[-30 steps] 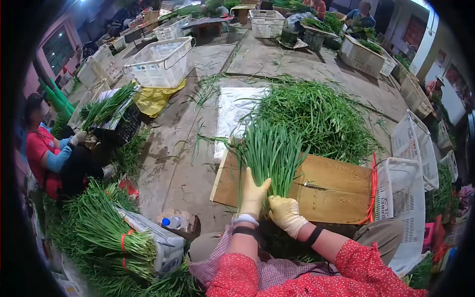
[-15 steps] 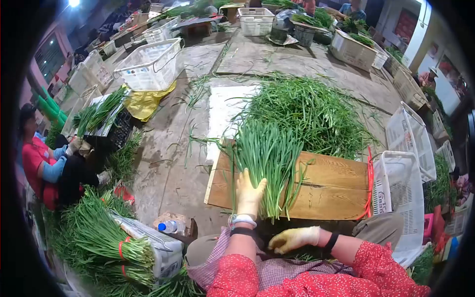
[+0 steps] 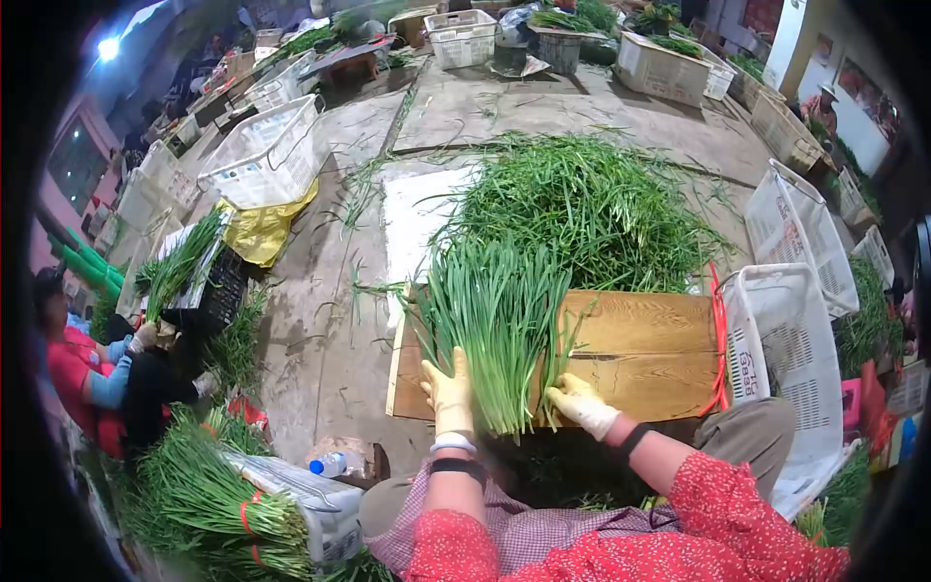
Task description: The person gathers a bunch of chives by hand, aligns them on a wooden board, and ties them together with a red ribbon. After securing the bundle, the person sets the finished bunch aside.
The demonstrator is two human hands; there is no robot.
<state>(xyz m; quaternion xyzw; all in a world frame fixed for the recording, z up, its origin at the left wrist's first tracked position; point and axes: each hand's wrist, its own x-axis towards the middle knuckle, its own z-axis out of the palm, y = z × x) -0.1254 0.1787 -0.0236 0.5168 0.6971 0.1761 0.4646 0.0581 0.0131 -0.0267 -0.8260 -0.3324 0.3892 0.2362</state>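
Note:
A loose bunch of garlic chives (image 3: 495, 330) lies on a wooden board (image 3: 645, 354), stalk ends toward me. My left hand (image 3: 448, 393), in a pale glove, rests at the bunch's left edge with fingers apart. At the lower right of the bunch, my right hand (image 3: 582, 403), also gloved, has its fingers closed around a few chive stalks near their cut ends. Behind the board spreads a big tangled heap of chives (image 3: 592, 213). A white sheet (image 3: 405, 218) shows left of the heap.
Tied chive bundles (image 3: 257, 514) lie on a white crate (image 3: 330, 509) at lower left, near a bottle (image 3: 330, 465). Red ties (image 3: 719, 339) hang at the board's right end, beside a white basket (image 3: 790, 339). A co-worker (image 3: 87, 369) sits at left, handling chives.
My right hand has risen from my lap to the stalks at the bunch's right side. My left hand has shifted to the bunch's left edge. The view has turned slightly.

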